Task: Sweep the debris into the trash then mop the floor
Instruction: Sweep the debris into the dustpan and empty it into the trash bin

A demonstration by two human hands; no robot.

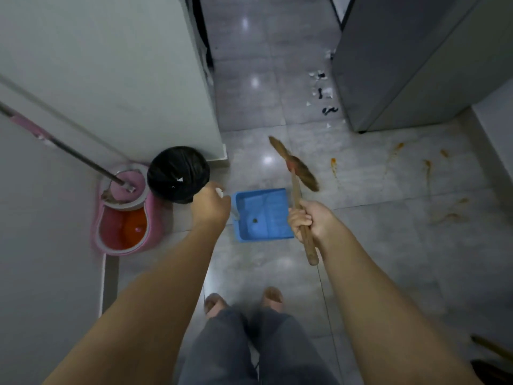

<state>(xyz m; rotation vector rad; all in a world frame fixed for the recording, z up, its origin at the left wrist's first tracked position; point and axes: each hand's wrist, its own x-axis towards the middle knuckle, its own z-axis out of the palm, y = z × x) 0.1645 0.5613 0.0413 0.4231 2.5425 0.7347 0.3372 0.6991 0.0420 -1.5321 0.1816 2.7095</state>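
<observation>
The bin (154, 165) stands at ten o'clock of the view, against the wall corner. It is lined with a black bag, and a couple of small white scraps (180, 179) lie inside it. Touching it at its eight o'clock is the pink bucket (97, 234). Its near half holds reddish-orange water, and the mop (69, 150) head sits in the far half, the pole leaning off toward ten o'clock.

The blue dustpan (277, 196) is near the view's centre, just at three o'clock of the bin. It holds one small dark bit (254, 220) and little else.

The left hand (211, 208) reaches forward between bin and dustpan, back to the camera, its fist curled round the dustpan's upright handle; the handle's white tip shows above the knuckles. The right hand (311, 220), at three o'clock of the dustpan, wraps all its fingers round the wooden stick of the broom (298, 169). The stick's butt points back toward the person and the bristles are raised off the floor (374, 245) toward twelve o'clock. Both arms are stretched out nearly straight.

The debris (322, 91), white and black scraps, lies on the floor at one o'clock, along the foot of the fridge (402, 65). Orange stains (427, 173) streak the tiles at three o'clock.
</observation>
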